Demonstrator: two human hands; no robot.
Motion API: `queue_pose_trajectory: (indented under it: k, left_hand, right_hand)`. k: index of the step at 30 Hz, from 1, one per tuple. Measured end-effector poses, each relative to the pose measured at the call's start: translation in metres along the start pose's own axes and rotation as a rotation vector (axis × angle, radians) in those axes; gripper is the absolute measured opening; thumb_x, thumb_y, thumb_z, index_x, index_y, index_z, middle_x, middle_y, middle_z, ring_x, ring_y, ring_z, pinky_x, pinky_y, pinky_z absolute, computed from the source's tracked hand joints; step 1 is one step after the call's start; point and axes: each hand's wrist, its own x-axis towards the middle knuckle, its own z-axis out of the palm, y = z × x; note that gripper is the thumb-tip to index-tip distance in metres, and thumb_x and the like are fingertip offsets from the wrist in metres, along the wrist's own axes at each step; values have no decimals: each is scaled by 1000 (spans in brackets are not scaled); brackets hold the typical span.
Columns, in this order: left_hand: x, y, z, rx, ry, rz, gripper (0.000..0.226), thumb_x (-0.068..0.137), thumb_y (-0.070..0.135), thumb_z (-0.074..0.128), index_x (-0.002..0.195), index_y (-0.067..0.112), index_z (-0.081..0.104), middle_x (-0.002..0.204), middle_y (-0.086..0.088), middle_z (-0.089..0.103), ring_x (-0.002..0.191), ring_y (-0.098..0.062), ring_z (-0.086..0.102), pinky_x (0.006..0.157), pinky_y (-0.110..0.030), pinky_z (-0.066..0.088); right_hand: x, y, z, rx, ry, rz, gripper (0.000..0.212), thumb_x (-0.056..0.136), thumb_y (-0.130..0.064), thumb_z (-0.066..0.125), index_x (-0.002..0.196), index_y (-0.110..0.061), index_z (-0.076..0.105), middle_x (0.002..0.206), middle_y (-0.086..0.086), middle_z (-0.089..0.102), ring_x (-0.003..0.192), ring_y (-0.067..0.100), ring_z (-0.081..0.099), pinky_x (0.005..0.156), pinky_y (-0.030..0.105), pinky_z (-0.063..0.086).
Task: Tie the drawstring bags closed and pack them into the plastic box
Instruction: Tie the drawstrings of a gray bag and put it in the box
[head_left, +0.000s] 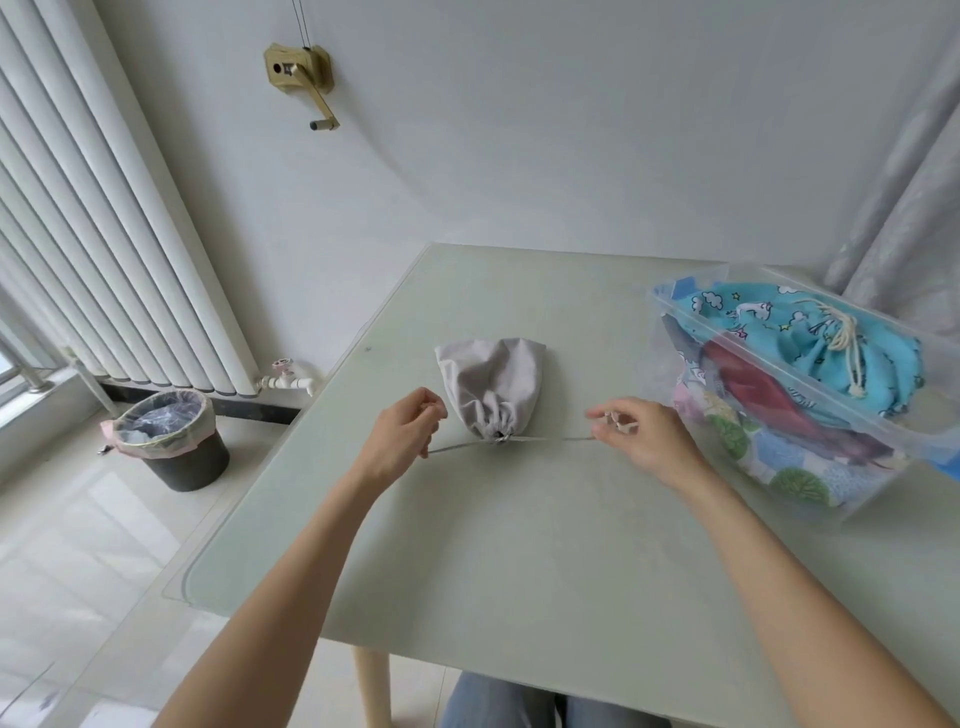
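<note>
Grey bag (491, 387) sits mid-desk (519, 545), both hands' grip pinching its cord (550, 439) taut: left (402, 436), right (636, 441). Knot's unfinished; plastic box (769, 364) already holds several tied bags.

The grey drawstring bag (491, 382) is matt woven cloth, soft and creased, gathered into fine pleats at its neck; its cord (550, 439) looks like thin flat fabric tape. The table (467, 545) has a pale green, smooth top with a faint sheen under a clear glossy sheet. The plastic box (810, 384) is transparent, glossy plastic with hard smooth walls. Inside it, the turquoise printed bag (779, 322) is matt cotton-like cloth tied with a rough twisted cream rope. The floor tiles (78, 545) are glossy. The bin (171, 441) is dark matt plastic lined with thin shiny film.
</note>
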Motion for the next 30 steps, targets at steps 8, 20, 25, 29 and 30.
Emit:
queue_pose_trajectory:
  k: [8,20,25,29,30]
  left_hand:
    - [-9,-1,4,394,-140,165,5,80,34,69,80,29,66,78,18,65,68,0,60,66,-17,46]
    - [-10,2,3,683,-40,192,8,86,37,61,84,34,68,77,17,62,79,-10,58,69,-26,43]
    - [-13,-11,6,582,-56,245,7,87,33,61,86,29,67,76,19,61,75,-2,56,71,-25,44]
    - [-18,-11,8,170,-93,199,6,88,20,63,84,18,67,73,13,69,69,-1,65,71,-15,48]
    - [-20,-9,8,108,-95,187,7,88,18,63,84,15,67,72,12,70,69,-3,66,71,-13,48]
  right_hand:
    - [-11,-41,-11,47,-153,-122,37,86,-9,58,120,-24,60,120,-5,57,112,9,50,92,18,33]
    - [-19,-47,28,-312,-28,-244,18,94,-28,48,81,-19,58,61,-4,51,68,30,50,63,36,40]
    - [-28,-45,21,-189,-83,-389,23,93,-35,49,77,-19,56,70,-11,54,76,17,49,71,35,44]
    - [-26,-74,16,281,-68,-448,19,91,-27,51,72,-24,52,88,-4,62,65,9,47,64,16,38]
    - [-23,-83,19,417,-115,-390,19,91,-24,49,73,-24,56,88,-2,63,63,10,45,60,16,37]
